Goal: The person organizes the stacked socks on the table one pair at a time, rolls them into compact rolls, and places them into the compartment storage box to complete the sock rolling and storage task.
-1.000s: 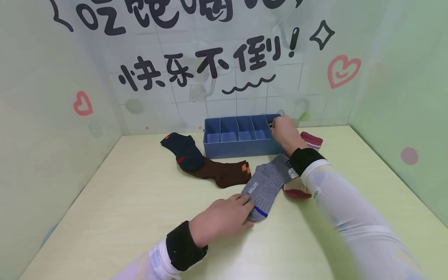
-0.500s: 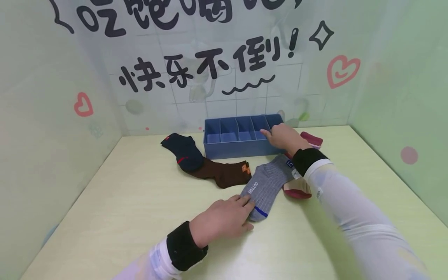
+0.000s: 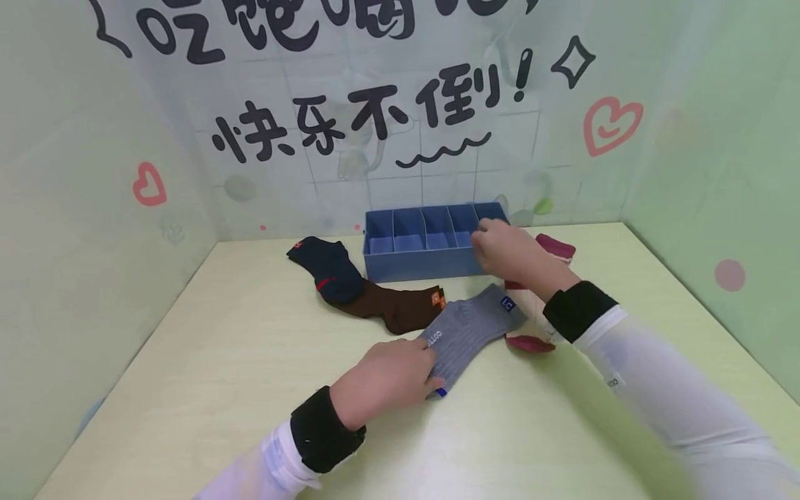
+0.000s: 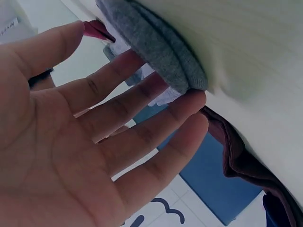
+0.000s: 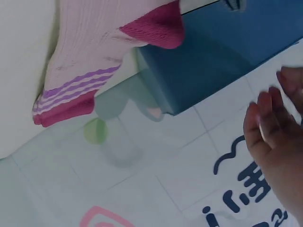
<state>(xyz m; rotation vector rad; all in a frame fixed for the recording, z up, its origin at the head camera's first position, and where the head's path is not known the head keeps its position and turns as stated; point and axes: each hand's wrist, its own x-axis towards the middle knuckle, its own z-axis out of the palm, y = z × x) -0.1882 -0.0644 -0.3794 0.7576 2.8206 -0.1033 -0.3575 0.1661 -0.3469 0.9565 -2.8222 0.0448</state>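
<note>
In the head view my left hand [image 3: 384, 378] lies at the toe end of a grey sock [image 3: 478, 323] with a blue label. Its fingers [image 4: 137, 135] look nearly straight in the left wrist view, fingertips against the sock and thumb apart from it. My right hand [image 3: 512, 251] hovers at the right front of a blue divided box [image 3: 425, 265], hiding part of its right end. The right wrist view shows that hand [image 5: 279, 137] with loosely bent fingers and nothing visible in them. Below it is a cream sock [image 5: 90, 52] with dark pink heel and purple stripes.
Left of the grey sock lie a brown sock [image 3: 403, 309] and a navy sock [image 3: 328, 271] overlapping it. Behind the box rises a printed backdrop [image 3: 369, 187] with lettering. A green side wall [image 3: 719, 173] bounds the table [image 3: 219, 361] on the right.
The right hand has withdrawn from the box's right compartment toward me. With the left hand on it, the grey sock has slid slightly left, uncovering more of the cream sock.
</note>
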